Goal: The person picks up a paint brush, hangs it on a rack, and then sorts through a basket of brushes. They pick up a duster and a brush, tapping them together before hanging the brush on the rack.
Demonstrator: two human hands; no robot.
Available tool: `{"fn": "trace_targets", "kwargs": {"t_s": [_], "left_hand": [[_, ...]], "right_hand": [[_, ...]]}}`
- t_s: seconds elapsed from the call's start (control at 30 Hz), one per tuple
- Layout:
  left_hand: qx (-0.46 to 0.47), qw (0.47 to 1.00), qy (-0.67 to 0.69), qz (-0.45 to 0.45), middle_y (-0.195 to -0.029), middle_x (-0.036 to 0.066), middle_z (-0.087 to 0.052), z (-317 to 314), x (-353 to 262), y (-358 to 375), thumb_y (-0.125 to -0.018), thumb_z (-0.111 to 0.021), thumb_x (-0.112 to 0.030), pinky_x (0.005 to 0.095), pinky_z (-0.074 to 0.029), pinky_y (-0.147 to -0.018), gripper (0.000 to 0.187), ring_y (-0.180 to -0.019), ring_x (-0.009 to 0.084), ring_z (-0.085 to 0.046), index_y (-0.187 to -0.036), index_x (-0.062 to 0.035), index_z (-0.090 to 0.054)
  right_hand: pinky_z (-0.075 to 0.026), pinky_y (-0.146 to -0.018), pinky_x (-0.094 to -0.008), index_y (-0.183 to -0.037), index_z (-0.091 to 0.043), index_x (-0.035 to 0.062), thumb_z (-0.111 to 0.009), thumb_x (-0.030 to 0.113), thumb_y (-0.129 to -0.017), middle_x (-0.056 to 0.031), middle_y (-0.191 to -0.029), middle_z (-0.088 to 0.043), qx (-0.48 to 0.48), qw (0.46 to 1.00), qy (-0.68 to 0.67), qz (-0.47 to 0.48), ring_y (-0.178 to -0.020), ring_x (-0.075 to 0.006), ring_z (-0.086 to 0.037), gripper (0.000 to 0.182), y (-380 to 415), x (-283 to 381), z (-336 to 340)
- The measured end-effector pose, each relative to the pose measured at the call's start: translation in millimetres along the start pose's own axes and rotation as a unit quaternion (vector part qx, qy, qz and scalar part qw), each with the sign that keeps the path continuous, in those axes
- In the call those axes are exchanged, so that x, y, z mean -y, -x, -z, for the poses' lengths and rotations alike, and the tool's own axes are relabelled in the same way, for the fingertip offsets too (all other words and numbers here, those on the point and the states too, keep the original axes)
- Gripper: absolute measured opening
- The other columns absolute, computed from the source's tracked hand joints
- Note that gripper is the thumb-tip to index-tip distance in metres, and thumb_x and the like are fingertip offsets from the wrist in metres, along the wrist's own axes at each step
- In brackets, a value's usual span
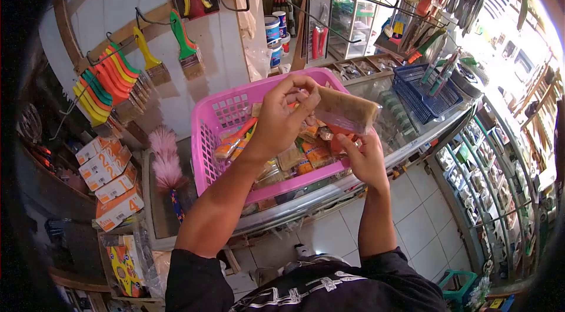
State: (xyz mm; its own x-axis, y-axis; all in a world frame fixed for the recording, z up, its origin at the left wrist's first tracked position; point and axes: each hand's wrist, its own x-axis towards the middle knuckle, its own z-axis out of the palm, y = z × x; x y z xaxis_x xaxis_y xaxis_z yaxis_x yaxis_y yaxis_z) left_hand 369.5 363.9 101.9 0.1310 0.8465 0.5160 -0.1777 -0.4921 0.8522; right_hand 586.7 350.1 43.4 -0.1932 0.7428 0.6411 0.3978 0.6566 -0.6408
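A brown, flat packet in clear plastic is held up over the pink basket. My left hand pinches the packet's left end, fingers curled. Below its right end is my right hand, with the thumb raised and the fingers partly hidden behind a reddish-orange item. Whether it grips that item is unclear. Orange-labelled packets and other wrapped pieces lie inside the basket, which rests on a glass counter.
Paint brushes hang from hooks at the left. Stacked orange-and-white boxes and a pink duster stand left of the basket. A blue basket sits on the counter at the right. Wire hooks reach out above.
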Motion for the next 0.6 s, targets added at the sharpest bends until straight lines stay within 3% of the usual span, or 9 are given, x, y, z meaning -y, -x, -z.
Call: {"fn": "trace_targets", "kwargs": {"t_s": [0.17, 0.27, 0.3, 0.4, 0.5, 0.53, 0.6], "left_hand": [[0.074, 0.996, -0.025, 0.041, -0.100, 0.004, -0.062, 1.9, 9.3, 1.6, -0.101, -0.068, -0.015, 0.0228, -0.053, -0.062, 0.027, -0.079, 0.0053, -0.059, -0.120, 0.0028, -0.062], [0.033, 0.998, -0.056, 0.017, -0.097, 0.003, -0.063, -3.3, 21.0, 6.4, -0.102, -0.068, -0.017, 0.0224, -0.053, -0.062, 0.030, -0.077, 0.0057, -0.061, -0.121, 0.0041, -0.061], [0.058, 0.996, -0.059, 0.020, -0.098, 0.003, -0.064, -6.3, 15.3, 8.3, -0.102, -0.068, -0.018, 0.0231, -0.053, -0.063, 0.030, -0.078, 0.0059, -0.061, -0.122, 0.0041, -0.062], [0.097, 0.991, -0.094, -0.005, -0.102, 0.004, -0.068, -12.5, 0.3, 11.1, -0.103, -0.067, -0.021, 0.0259, -0.053, -0.065, 0.029, -0.077, 0.0054, -0.062, -0.118, 0.0033, -0.064], [0.149, 0.989, -0.013, 0.018, -0.096, 0.003, -0.070, -18.7, -1.4, 15.6, -0.103, -0.067, -0.021, 0.0263, -0.053, -0.066, 0.024, -0.074, 0.0051, -0.063, -0.112, 0.0019, -0.067], [0.151, 0.988, -0.008, 0.032, -0.087, 0.003, -0.071, -20.5, 1.1, 16.5, -0.101, -0.070, -0.022, 0.0250, -0.052, -0.065, 0.024, -0.074, 0.0051, -0.065, -0.109, 0.0005, -0.068], [0.199, 0.976, -0.090, -0.005, -0.085, 0.004, -0.072, -20.0, -3.3, 21.4, -0.098, -0.073, -0.025, 0.0251, -0.053, -0.065, 0.027, -0.074, 0.0055, -0.066, -0.109, 0.0002, -0.068]], "right_hand": [[-0.051, -0.078, -0.0334, -0.115, -0.070, -0.0019, -0.068, 0.015, -0.101, -0.0085, -0.092, -0.071, -0.006, 0.991, -0.107, -0.080, -0.087, -0.0165, -0.065, 0.022, 10.0, -8.1, -3.0], [-0.051, -0.077, -0.0312, -0.118, -0.068, -0.0029, -0.065, 0.015, -0.104, -0.0072, -0.092, -0.071, -0.020, 0.967, -0.226, -0.119, -0.087, -0.0149, -0.065, 0.023, 14.4, -17.7, -3.6], [-0.051, -0.077, -0.0304, -0.119, -0.067, -0.0033, -0.064, 0.014, -0.105, -0.0068, -0.092, -0.071, -0.027, 0.954, -0.271, -0.129, -0.087, -0.0143, -0.065, 0.023, 14.2, -12.9, -2.2], [-0.051, -0.077, -0.0287, -0.121, -0.065, -0.0042, -0.061, 0.014, -0.107, -0.0072, -0.095, -0.070, -0.049, 0.951, -0.294, -0.084, -0.087, -0.0133, -0.065, 0.023, 18.9, 15.8, 5.9], [-0.052, -0.077, -0.0294, -0.122, -0.064, -0.0039, -0.061, 0.016, -0.107, -0.0086, -0.096, -0.070, -0.092, 0.951, -0.288, -0.056, -0.086, -0.0140, -0.066, 0.024, 23.1, 43.6, 12.1], [-0.052, -0.075, -0.0296, -0.123, -0.063, -0.0039, -0.060, 0.019, -0.108, -0.0089, -0.096, -0.070, -0.138, 0.955, -0.258, -0.056, -0.083, -0.0145, -0.066, 0.027, 23.9, 52.6, 9.9], [-0.052, -0.074, -0.0293, -0.124, -0.063, -0.0036, -0.060, 0.021, -0.108, -0.0090, -0.096, -0.071, -0.119, 0.951, -0.275, -0.075, -0.082, -0.0146, -0.066, 0.029, 35.2, 65.2, 13.9]]}}
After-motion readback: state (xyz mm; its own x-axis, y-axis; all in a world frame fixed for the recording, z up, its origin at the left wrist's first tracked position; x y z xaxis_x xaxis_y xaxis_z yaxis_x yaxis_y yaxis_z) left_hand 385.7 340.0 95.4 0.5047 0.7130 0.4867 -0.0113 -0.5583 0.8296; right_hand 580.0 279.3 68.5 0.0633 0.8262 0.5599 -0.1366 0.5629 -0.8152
